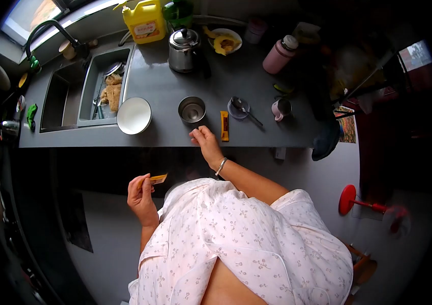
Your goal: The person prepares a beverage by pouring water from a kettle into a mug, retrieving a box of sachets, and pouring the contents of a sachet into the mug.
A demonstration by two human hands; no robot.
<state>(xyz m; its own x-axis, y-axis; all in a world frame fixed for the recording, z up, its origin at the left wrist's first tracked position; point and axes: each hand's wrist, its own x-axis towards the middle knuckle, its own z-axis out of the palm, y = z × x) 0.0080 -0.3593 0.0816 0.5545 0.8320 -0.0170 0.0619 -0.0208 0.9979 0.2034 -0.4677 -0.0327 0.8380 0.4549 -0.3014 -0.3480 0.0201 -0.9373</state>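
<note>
My left hand is closed on a yellow stick sachet, held in front of the counter's edge, its end pointing right. My right hand is at the counter's front edge, fingers bunched together; whether a small piece is between them cannot be made out. Just beyond those fingers stands a metal cup, with a little of its inner bottom showing. To its right lies a second yellow stick sachet. A spoon rests across a small clear lid or dish. A white bowl sits left of the cup.
At the left is a double sink with a faucet; a sponge-like item lies in the right basin. Behind stand a yellow jug, a metal kettle and a plate of peels. Rightward are a pink bottle and mug.
</note>
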